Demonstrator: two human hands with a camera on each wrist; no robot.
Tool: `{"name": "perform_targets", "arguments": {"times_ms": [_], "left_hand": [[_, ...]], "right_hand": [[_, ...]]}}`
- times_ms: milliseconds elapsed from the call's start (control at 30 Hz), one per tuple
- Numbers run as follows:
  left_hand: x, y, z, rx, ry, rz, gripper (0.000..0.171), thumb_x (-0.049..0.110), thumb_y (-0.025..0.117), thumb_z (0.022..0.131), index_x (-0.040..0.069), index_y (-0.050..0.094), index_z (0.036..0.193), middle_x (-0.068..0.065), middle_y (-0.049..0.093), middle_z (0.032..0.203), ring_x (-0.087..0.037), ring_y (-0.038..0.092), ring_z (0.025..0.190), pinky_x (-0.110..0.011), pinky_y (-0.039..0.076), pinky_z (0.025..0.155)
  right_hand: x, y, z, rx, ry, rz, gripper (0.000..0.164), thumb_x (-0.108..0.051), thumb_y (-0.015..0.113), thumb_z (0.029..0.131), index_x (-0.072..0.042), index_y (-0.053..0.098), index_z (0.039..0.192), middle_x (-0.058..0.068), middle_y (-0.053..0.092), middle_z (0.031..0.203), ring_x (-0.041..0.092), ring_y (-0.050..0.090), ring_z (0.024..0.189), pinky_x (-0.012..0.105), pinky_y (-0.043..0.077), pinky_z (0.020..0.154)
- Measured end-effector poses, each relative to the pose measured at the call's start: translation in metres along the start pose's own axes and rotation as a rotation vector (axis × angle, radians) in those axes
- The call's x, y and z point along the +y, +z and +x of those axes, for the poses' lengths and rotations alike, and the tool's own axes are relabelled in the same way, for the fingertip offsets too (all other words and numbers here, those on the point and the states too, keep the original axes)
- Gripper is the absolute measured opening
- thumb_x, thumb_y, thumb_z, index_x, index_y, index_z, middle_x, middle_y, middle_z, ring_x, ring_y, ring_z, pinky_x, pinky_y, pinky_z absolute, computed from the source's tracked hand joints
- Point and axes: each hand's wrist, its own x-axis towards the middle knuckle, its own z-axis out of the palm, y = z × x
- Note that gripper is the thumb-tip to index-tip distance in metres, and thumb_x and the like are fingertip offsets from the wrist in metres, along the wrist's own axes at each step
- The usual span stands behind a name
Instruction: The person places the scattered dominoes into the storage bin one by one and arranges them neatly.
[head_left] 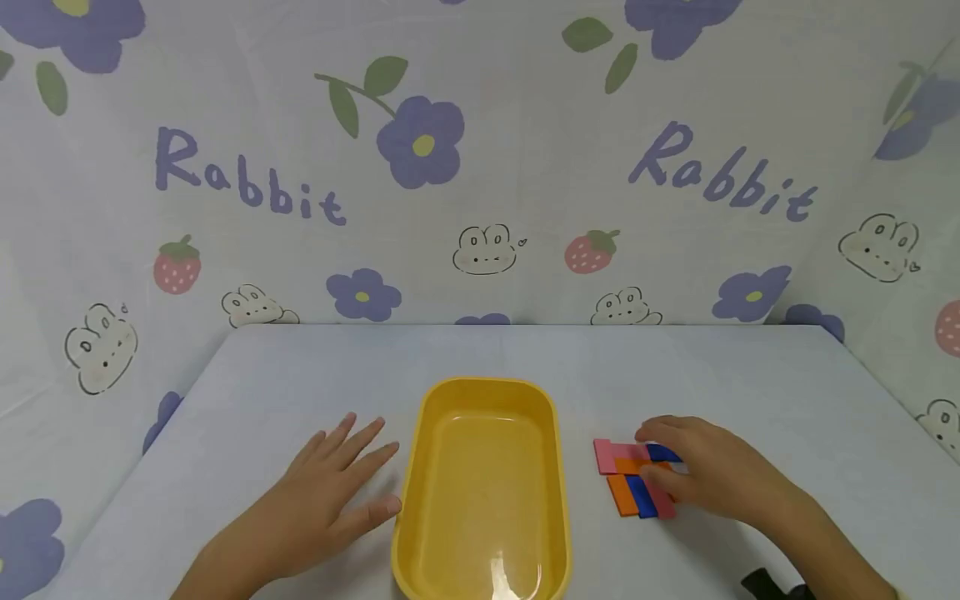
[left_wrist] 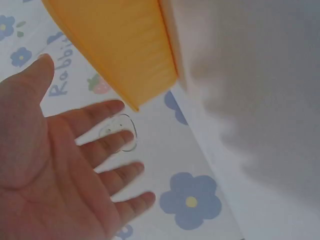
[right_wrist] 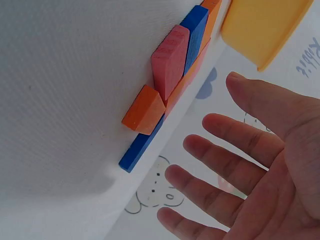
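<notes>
A yellow plastic tray (head_left: pixel 480 483) stands at the middle of the white table. To its left my left hand (head_left: pixel 322 500) is spread, palm down, with the thumb tip right at the tray's side wall; in the left wrist view the left hand (left_wrist: pixel 65 165) holds nothing. Several flat blocks in pink, orange and blue lie fitted together right of the tray, among them a pink block (right_wrist: pixel 170 62), a blue block (right_wrist: pixel 142 147) and an orange block (right_wrist: pixel 145 110). Over them hovers my right hand (head_left: pixel 705 467), fingers apart and nothing in its palm, partly hiding the group.
A white cloth (head_left: pixel 525 150) printed with flowers, rabbits and strawberries hangs behind and beside the table (head_left: pixel 300 375). Near the front right edge, a black object (head_left: pixel 772 583) shows beside the right forearm.
</notes>
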Motion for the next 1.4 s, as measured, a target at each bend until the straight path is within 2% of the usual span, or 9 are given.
{"name": "perform_targets", "arguments": {"times_ms": [133,233,367,467,633,867,1000,1200,1400], "left_hand": [[0.014,0.001,-0.005,0.060,0.150,-0.023,0.058,0.060,0.045,0.099,0.023,0.058,0.141,0.005,0.046,0.151,-0.023,0.035,0.143,-0.053,0.029,0.112],[0.024,0.007,-0.006,0.166,0.394,0.016,0.046,0.048,0.051,0.102,0.016,0.064,0.133,0.002,0.059,0.137,-0.021,0.052,0.129,-0.049,0.043,0.103],[0.037,0.024,0.001,0.293,0.727,0.093,0.033,0.035,0.054,0.103,0.011,0.069,0.120,-0.003,0.068,0.121,-0.020,0.063,0.114,-0.040,0.050,0.094],[0.044,0.039,0.006,0.302,0.834,0.058,0.029,0.033,0.056,0.102,0.010,0.069,0.113,-0.003,0.070,0.114,-0.017,0.065,0.107,-0.033,0.049,0.092],[0.055,0.059,0.005,0.290,0.816,0.008,0.017,0.031,0.065,0.096,0.017,0.065,0.105,0.009,0.067,0.101,-0.003,0.062,0.094,-0.020,0.046,0.087],[0.066,0.070,-0.001,0.267,0.745,0.056,0.013,0.034,0.071,0.091,0.026,0.065,0.100,0.021,0.058,0.084,0.010,0.044,0.074,-0.013,0.038,0.080],[0.067,0.071,0.000,0.221,0.711,0.108,0.012,0.036,0.071,0.090,0.028,0.065,0.097,0.023,0.054,0.077,0.012,0.036,0.067,-0.010,0.035,0.073],[0.069,0.074,0.002,0.250,0.710,0.207,0.015,0.038,0.073,0.087,0.029,0.061,0.090,0.023,0.042,0.067,0.011,0.023,0.059,-0.007,0.025,0.063],[0.072,0.076,0.004,0.246,0.701,0.276,0.025,0.037,0.074,0.086,0.026,0.052,0.082,0.019,0.024,0.062,0.006,0.014,0.055,-0.011,0.015,0.055]], "right_hand": [[-0.004,0.000,0.003,0.013,-0.017,0.002,0.033,-0.030,0.080,0.084,-0.012,0.072,0.110,0.007,0.068,0.115,0.033,0.062,0.110,0.054,0.052,0.088],[-0.006,0.000,0.006,0.002,-0.018,0.012,0.030,-0.030,0.081,0.083,-0.014,0.072,0.106,0.004,0.069,0.111,0.030,0.063,0.105,0.052,0.053,0.086],[-0.011,0.001,0.009,-0.006,-0.036,0.017,0.024,-0.029,0.081,0.083,-0.016,0.071,0.101,0.000,0.069,0.104,0.025,0.064,0.096,0.049,0.055,0.084],[-0.014,0.002,0.012,0.008,-0.070,0.015,0.019,-0.028,0.080,0.084,-0.018,0.071,0.097,-0.005,0.068,0.098,0.019,0.063,0.090,0.046,0.056,0.082],[-0.019,0.003,0.017,0.015,-0.123,0.024,0.015,-0.026,0.080,0.085,-0.020,0.069,0.094,-0.010,0.064,0.089,0.012,0.057,0.079,0.040,0.056,0.077],[-0.025,0.006,0.022,0.008,-0.154,0.032,0.016,-0.023,0.081,0.083,-0.022,0.067,0.091,-0.014,0.058,0.085,0.009,0.052,0.075,0.034,0.055,0.074],[-0.027,0.008,0.025,-0.006,-0.147,0.023,0.020,-0.023,0.083,0.081,-0.020,0.069,0.094,-0.012,0.059,0.087,0.010,0.053,0.077,0.034,0.055,0.075],[-0.028,0.011,0.026,-0.008,-0.150,-0.004,0.023,-0.024,0.085,0.079,-0.019,0.072,0.097,-0.004,0.066,0.101,0.016,0.060,0.087,0.040,0.056,0.081],[-0.030,0.013,0.028,-0.006,-0.170,-0.027,0.018,-0.022,0.083,0.081,-0.019,0.070,0.092,-0.009,0.063,0.091,0.012,0.055,0.078,0.038,0.056,0.079]]}}
